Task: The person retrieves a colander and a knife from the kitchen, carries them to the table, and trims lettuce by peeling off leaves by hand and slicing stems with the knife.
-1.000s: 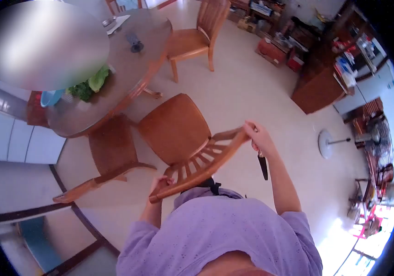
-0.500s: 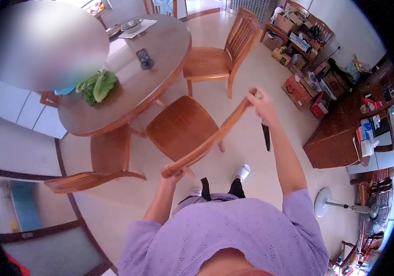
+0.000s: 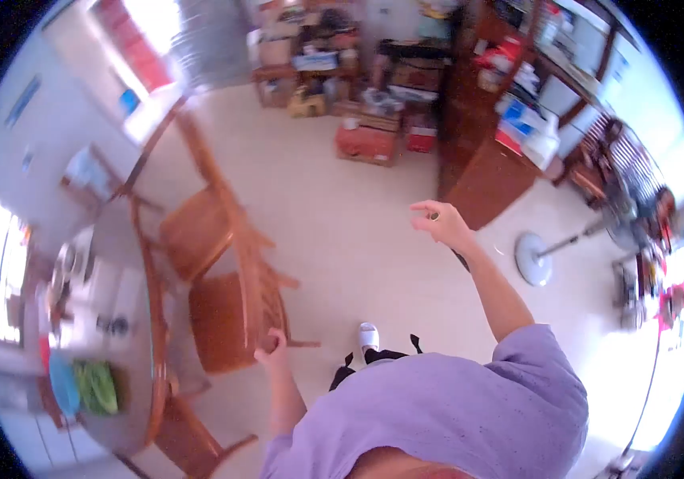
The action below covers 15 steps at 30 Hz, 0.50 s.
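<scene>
My left hand point(image 3: 272, 348) is at the near end of the backrest of a wooden chair point(image 3: 222, 319), its fingers curled round the wood. My right hand point(image 3: 442, 225) hangs in the air over the floor, away from the chair, with thumb and fingers apart and nothing between them. A ring shows on one of its fingers. The chair's seat faces the round table point(image 3: 130, 399) at the left. Leafy green vegetables point(image 3: 96, 387) and a blurred dark object point(image 3: 114, 325) lie on that table.
More wooden chairs point(image 3: 194, 231) stand beyond and nearer along the table. Boxes point(image 3: 366, 144) are piled at the back. A brown cabinet point(image 3: 489, 184) and a standing fan point(image 3: 533, 259) are on the right. My slippered foot point(image 3: 369, 335) is below.
The view has swung to the right. My right hand has let go of the chair's backrest and moved away from it. My left hand stays on the backrest, which now sits nearer the table.
</scene>
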### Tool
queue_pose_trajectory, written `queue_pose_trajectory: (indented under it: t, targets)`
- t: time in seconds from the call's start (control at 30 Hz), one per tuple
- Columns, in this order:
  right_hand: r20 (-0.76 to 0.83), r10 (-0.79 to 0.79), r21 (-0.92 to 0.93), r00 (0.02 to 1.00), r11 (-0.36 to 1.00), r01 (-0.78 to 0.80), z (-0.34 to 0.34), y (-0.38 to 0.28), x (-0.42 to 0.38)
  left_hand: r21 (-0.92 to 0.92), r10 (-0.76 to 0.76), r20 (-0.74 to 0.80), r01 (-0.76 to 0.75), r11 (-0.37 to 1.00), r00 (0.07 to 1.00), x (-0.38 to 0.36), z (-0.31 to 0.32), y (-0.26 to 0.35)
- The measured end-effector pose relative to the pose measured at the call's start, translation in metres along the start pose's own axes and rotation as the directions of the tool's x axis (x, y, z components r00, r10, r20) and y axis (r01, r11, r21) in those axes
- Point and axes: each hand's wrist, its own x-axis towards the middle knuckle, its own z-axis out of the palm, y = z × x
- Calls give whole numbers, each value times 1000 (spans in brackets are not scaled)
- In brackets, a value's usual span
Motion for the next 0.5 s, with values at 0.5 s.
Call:
queue_pose_trajectory:
  t: [0.5]
  targets:
    - [-433, 458, 417, 776, 865, -278, -70, 101, -171, -231, -487, 136, 506, 831, 863, 65, -87, 36]
